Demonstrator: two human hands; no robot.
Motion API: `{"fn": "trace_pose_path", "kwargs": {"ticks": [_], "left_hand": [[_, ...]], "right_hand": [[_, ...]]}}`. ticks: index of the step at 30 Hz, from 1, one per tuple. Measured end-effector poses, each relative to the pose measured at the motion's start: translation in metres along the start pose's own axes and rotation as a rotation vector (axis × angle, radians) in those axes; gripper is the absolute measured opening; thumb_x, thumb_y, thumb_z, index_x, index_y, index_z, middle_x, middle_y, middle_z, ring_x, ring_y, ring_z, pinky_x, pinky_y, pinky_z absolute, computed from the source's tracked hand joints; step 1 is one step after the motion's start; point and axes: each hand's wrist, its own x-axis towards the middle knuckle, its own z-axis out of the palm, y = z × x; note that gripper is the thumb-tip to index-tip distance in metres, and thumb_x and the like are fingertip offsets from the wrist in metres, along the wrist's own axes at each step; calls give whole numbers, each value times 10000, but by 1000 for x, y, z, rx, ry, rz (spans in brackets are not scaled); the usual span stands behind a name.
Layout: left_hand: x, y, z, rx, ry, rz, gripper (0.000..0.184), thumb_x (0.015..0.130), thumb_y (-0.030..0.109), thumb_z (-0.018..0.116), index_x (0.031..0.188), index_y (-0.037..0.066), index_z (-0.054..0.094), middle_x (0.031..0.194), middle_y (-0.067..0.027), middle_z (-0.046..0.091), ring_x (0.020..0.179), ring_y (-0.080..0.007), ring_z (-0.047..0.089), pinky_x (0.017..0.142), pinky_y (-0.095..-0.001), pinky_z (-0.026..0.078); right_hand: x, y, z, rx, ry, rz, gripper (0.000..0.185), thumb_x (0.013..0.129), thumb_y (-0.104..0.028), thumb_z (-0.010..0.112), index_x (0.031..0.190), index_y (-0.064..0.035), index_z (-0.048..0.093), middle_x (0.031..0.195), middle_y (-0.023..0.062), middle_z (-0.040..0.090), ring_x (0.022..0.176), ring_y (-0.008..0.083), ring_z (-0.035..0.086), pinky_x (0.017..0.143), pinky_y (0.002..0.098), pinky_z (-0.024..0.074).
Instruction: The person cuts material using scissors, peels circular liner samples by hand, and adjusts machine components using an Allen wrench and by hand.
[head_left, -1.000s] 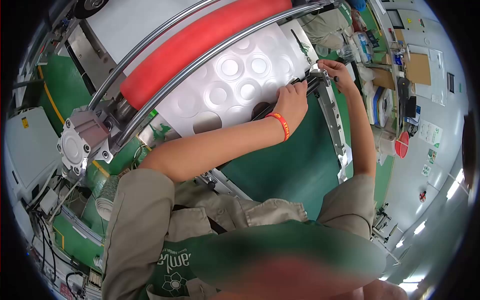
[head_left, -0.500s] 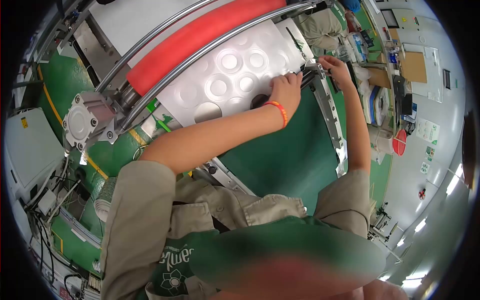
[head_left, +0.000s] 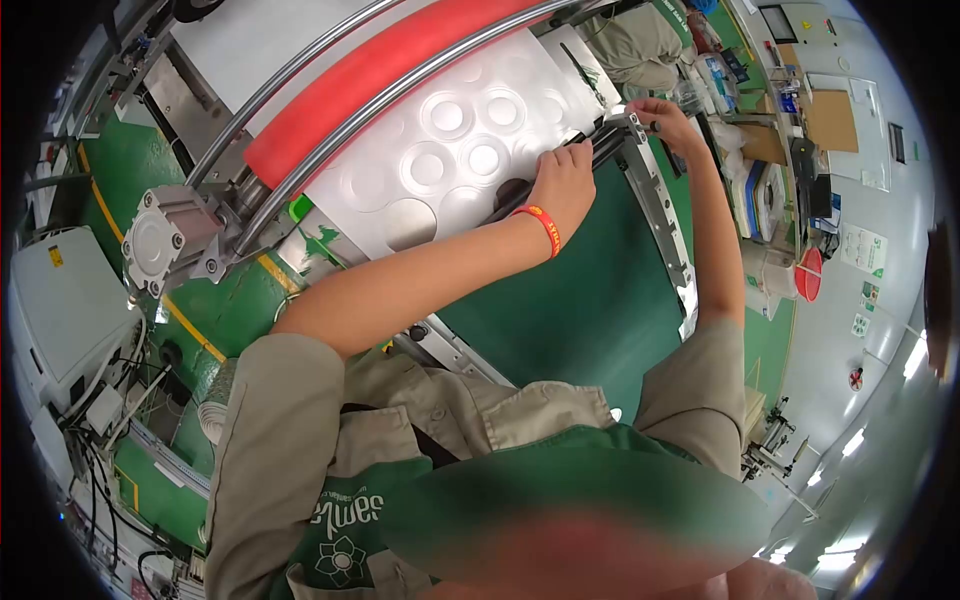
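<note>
My left hand point(head_left: 564, 190), with a red and yellow wristband point(head_left: 545, 228), is closed over a black bar point(head_left: 605, 146) along the near edge of a white sheet. That sheet point(head_left: 385, 170) carries round ring-shaped marks and round holes. At the far end of the metal side rail point(head_left: 655, 205), my right hand point(head_left: 668, 125) has its fingers bent around a small black knob point(head_left: 655, 127). The fingertips of that hand are partly hidden by the rail end. Below the bar lies a dark green belt point(head_left: 570, 300).
A red roller point(head_left: 340, 100) between shiny metal bars point(head_left: 400, 85) crosses above the sheet. At its left end is a metal cylinder block point(head_left: 165, 245). A white cabinet point(head_left: 75, 300) stands left. Another person's sleeve point(head_left: 630, 45) shows at the top, near a cluttered shelf point(head_left: 765, 150).
My left hand has shifted slightly left, and more of the black bar shows beside it. My right hand stays at the rail end. The whole view has moved a little.
</note>
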Motion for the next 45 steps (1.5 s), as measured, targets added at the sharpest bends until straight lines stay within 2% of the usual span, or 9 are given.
{"fn": "trace_pose_path", "kwargs": {"ticks": [5,13,17,21,24,26,33,41,45], "left_hand": [[1,-2,0,-15,-2,-15,484,775,129,539,1248,36,493,860,-29,481,755,-160,485,658,-267,391],[-2,-5,0,-47,4,0,491,767,114,539,1250,44,494,843,-22,469,742,-155,471,628,-257,379],[-2,-7,1,-23,22,2,489,768,114,536,1248,35,490,842,-26,465,747,-155,468,629,-259,383],[-2,-7,3,-73,3,15,492,770,119,541,1249,25,481,854,-32,473,750,-160,474,643,-261,394],[-2,-9,6,-106,16,14,490,768,117,542,1245,23,482,864,-37,478,745,-164,479,645,-261,399],[-3,-9,6,-114,1,28,491,767,116,542,1244,22,482,867,-38,479,743,-164,480,644,-261,400],[-4,-9,5,-95,32,23,492,770,120,533,1249,21,478,881,-37,470,752,-155,466,648,-255,390],[-3,-8,5,-99,32,24,490,772,124,528,1248,21,478,877,-33,477,759,-161,470,654,-266,394],[-2,-10,7,-98,70,39,482,761,110,525,1232,18,488,861,-26,487,734,-150,486,627,-259,402]], "right_hand": [[10,9,2,26,-201,-155,211,867,-145,564,1011,-1,618,885,1,616,789,74,549,714,237,431],[-6,33,-1,318,137,89,309,891,-209,556,1131,-14,549,988,6,582,863,82,525,704,220,415],[-6,38,-9,138,154,94,322,878,-290,575,1083,-42,575,947,-5,580,814,94,531,703,246,419],[-5,34,10,-8,87,-165,107,843,-97,593,929,-33,596,865,-47,560,744,24,463,623,200,389],[-2,36,9,147,28,-155,65,836,-104,592,887,-64,595,854,-60,570,734,25,485,627,197,392],[0,44,9,494,102,10,78,847,-178,610,872,-104,608,829,-75,584,714,25,508,636,200,404],[-6,31,8,326,89,88,251,835,-341,646,978,-135,635,801,-88,598,702,6,535,606,195,427],[-10,38,8,389,93,94,122,868,-173,584,982,-141,615,804,-97,574,690,3,531,593,168,430],[-19,34,7,140,146,72,103,842,-91,562,932,-105,609,785,-76,552,667,15,491,568,174,394]]}}
